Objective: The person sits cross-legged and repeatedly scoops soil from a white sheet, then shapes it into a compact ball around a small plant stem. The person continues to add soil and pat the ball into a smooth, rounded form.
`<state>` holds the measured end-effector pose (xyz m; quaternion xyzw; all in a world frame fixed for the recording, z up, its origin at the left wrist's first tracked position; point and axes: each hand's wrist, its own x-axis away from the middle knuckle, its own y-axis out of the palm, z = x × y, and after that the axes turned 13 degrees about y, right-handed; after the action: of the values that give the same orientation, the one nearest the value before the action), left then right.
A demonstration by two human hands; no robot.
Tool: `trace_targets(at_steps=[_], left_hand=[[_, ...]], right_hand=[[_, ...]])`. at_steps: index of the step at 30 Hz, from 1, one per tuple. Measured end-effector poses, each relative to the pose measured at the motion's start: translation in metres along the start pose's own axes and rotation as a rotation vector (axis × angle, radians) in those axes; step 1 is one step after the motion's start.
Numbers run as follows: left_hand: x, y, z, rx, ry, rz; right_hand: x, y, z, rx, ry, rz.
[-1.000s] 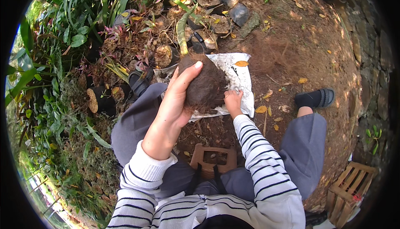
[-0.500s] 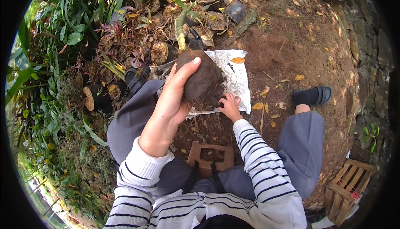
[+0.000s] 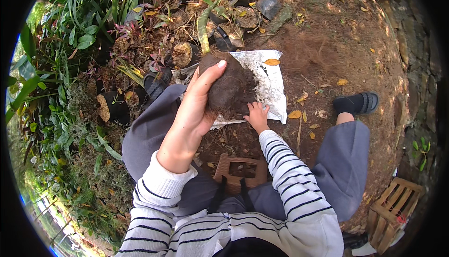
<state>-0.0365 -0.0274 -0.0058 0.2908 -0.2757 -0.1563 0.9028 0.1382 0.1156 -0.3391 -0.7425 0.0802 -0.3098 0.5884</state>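
While a white sack (image 3: 276, 89) lies spread on the brown ground (image 3: 348, 56), a hairy brown ball (image 3: 227, 86) is above it, grasped by the left hand (image 3: 201, 98) (the thumb lies across its upper side). Near the ball's lower right is the right hand (image 3: 257, 116), fingers slightly bent, and I cannot tell whether it grips anything; a yellow leaf (image 3: 271, 62) rests on the sack.

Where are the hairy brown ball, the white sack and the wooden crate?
Hairy brown ball (image 3: 228, 86): head view, its middle.
White sack (image 3: 277, 88): head view, bare right side.
Wooden crate (image 3: 385, 213): head view, top's near edge.
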Motion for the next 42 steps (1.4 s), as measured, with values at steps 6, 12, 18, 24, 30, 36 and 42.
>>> trace_targets(at_steps=[6,12,18,24,30,36,42], left_hand=[[-0.001,-0.001,-0.002,0.003,0.002,-0.005],[0.003,0.005,0.001,0.017,-0.008,0.003],[0.004,0.007,0.003,0.001,-0.008,-0.009],[0.004,-0.005,0.004,0.012,0.012,0.009],[0.001,0.005,0.005,0.011,-0.005,-0.042],[0.005,0.002,0.009,0.001,-0.015,-0.022],[0.006,0.000,0.008,0.018,-0.013,-0.009]], right_hand=[[-0.013,0.009,-0.007,0.115,0.035,-0.026],[-0.019,-0.002,0.005,0.012,0.021,0.041],[-0.026,-0.017,0.008,-0.168,0.119,0.135],[-0.044,-0.045,-0.043,-0.528,0.551,-0.161],[-0.082,-0.007,0.018,-0.586,0.445,-0.166],[-0.056,-0.002,0.025,-0.427,0.536,0.023],[-0.040,-0.002,0.003,-0.407,0.330,0.106]])
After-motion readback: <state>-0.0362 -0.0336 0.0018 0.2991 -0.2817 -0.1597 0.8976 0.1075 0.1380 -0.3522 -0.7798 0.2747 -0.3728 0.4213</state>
